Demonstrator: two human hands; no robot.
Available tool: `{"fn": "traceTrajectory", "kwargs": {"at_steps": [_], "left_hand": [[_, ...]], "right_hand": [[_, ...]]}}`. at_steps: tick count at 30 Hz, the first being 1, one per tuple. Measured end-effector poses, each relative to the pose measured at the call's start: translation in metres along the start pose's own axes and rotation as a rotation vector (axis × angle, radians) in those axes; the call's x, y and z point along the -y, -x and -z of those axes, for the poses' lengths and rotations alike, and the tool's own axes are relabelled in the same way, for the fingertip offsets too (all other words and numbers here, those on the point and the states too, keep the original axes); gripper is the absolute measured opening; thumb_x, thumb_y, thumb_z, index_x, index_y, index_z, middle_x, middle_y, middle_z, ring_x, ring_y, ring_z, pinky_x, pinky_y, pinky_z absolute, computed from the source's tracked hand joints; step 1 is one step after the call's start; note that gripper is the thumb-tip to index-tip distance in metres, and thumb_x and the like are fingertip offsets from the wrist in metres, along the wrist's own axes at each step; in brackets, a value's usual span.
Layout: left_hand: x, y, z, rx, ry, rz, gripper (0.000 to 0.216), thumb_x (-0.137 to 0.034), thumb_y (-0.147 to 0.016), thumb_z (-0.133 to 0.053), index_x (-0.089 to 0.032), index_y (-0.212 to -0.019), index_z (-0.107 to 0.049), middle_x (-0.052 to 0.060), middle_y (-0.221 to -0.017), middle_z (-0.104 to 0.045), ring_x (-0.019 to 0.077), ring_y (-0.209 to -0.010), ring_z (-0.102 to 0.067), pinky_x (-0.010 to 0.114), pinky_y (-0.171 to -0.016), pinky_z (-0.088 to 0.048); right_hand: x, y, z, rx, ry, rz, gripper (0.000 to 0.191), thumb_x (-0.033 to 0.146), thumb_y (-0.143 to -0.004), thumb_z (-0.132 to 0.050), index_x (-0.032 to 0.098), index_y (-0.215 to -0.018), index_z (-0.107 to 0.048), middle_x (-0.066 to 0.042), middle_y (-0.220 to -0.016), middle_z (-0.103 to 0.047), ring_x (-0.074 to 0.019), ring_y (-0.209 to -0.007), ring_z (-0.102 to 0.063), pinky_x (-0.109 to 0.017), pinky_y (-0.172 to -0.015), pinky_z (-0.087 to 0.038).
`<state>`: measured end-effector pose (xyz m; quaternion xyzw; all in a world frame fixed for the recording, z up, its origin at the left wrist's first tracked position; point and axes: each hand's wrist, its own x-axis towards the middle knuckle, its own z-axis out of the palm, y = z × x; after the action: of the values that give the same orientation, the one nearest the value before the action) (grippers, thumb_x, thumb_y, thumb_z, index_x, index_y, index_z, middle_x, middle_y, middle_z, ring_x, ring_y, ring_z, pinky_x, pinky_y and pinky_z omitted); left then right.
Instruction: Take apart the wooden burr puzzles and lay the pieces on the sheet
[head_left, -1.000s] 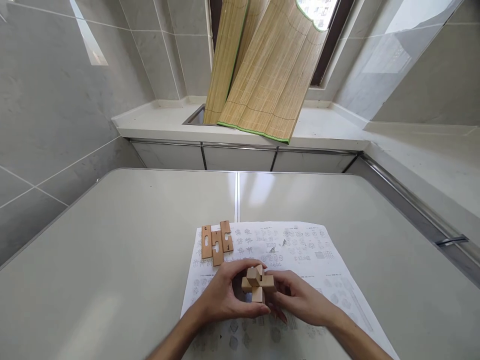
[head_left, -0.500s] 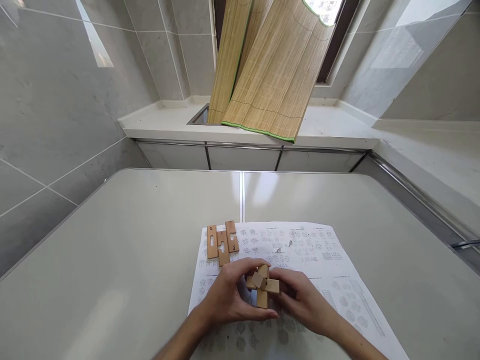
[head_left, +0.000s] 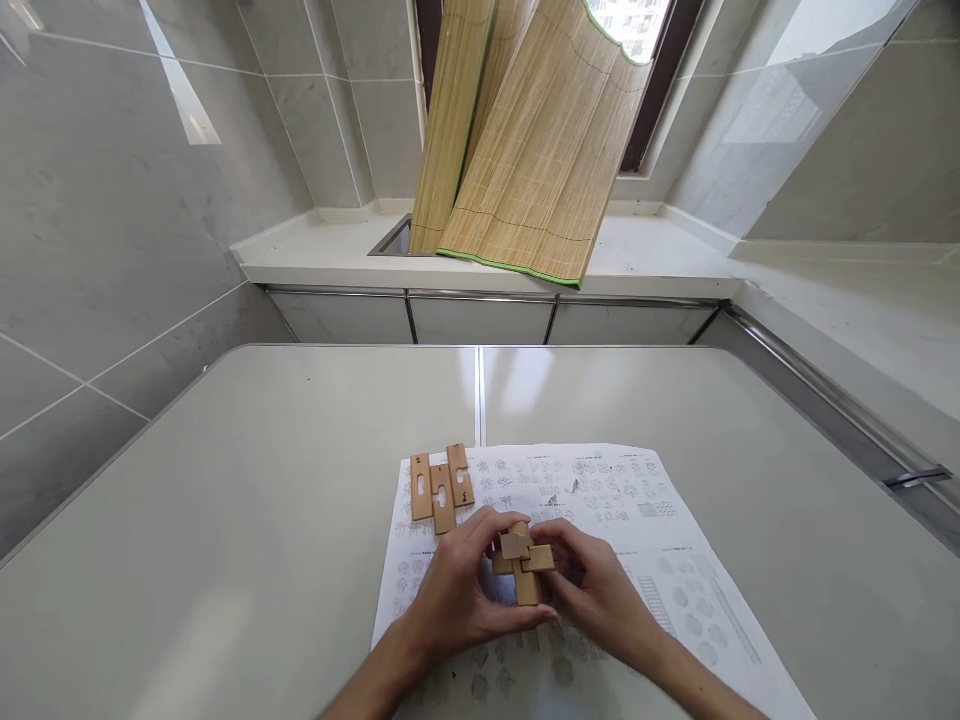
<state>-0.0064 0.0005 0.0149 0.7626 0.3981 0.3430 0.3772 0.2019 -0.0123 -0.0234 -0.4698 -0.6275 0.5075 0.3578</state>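
A small wooden cross-shaped puzzle [head_left: 521, 560] of interlocked blocks is held just above a printed instruction sheet [head_left: 637, 520]. My left hand [head_left: 457, 590] grips it from the left, thumb below and fingers over the top. From the right, my right hand [head_left: 600, 590] pinches the block that sticks out sideways. Three flat notched wooden pieces [head_left: 440, 484], numbered in black, lie side by side on the sheet's far left corner, a short way beyond my left hand.
The sheet lies on a pale grey table [head_left: 262, 520] with a seam down its middle. Behind it runs a white counter [head_left: 337, 255] with a sink, and bamboo mats [head_left: 517, 140] lean against the window. Tiled walls stand at left and right.
My fingers have shifted on the puzzle and it has turned slightly between my hands. The three flat pieces have not moved on the sheet.
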Motion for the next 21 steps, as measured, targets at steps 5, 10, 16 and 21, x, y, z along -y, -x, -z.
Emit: {"fn": "traceTrajectory", "kwargs": {"at_steps": [5,10,16,21], "left_hand": [[0.0,0.0,-0.001,0.018,-0.043,-0.009,0.066,-0.054,-0.075,-0.09,-0.026,-0.127,-0.06,0.005,-0.107,-0.066,0.0227,-0.092,-0.065,0.032,-0.079,-0.053],[0.0,-0.001,-0.001,-0.004,-0.063,-0.008,0.065,-0.048,-0.077,-0.09,-0.028,-0.13,-0.059,0.006,-0.114,-0.064,0.0241,-0.101,-0.065,0.033,-0.085,-0.055],[0.0,-0.002,-0.003,-0.007,-0.061,-0.011,0.067,-0.047,-0.077,-0.09,-0.028,-0.133,-0.059,0.007,-0.115,-0.064,0.0243,-0.101,-0.066,0.035,-0.086,-0.056],[0.0,-0.002,-0.002,-0.009,-0.055,-0.028,0.067,-0.047,-0.078,-0.089,-0.027,-0.133,-0.058,0.007,-0.116,-0.067,0.0243,-0.102,-0.066,0.035,-0.087,-0.055]], "right_hand": [[0.009,-0.003,0.002,0.077,-0.022,0.02,0.019,0.029,-0.099,-0.056,0.022,-0.116,-0.065,-0.004,-0.092,-0.071,-0.0169,-0.073,-0.059,-0.028,-0.065,-0.048],[0.012,-0.003,0.002,0.086,-0.022,0.03,0.026,0.024,-0.097,-0.056,0.023,-0.123,-0.061,-0.005,-0.1,-0.073,-0.0172,-0.075,-0.061,-0.028,-0.066,-0.048],[0.011,-0.002,0.003,0.063,-0.025,0.05,0.021,0.024,-0.098,-0.052,0.022,-0.116,-0.063,-0.003,-0.091,-0.069,-0.0172,-0.073,-0.058,-0.029,-0.066,-0.048],[0.009,-0.003,0.004,0.056,-0.07,0.041,0.019,0.027,-0.099,-0.054,0.023,-0.115,-0.062,0.001,-0.079,-0.061,-0.0151,-0.064,-0.053,-0.027,-0.059,-0.045]]}}
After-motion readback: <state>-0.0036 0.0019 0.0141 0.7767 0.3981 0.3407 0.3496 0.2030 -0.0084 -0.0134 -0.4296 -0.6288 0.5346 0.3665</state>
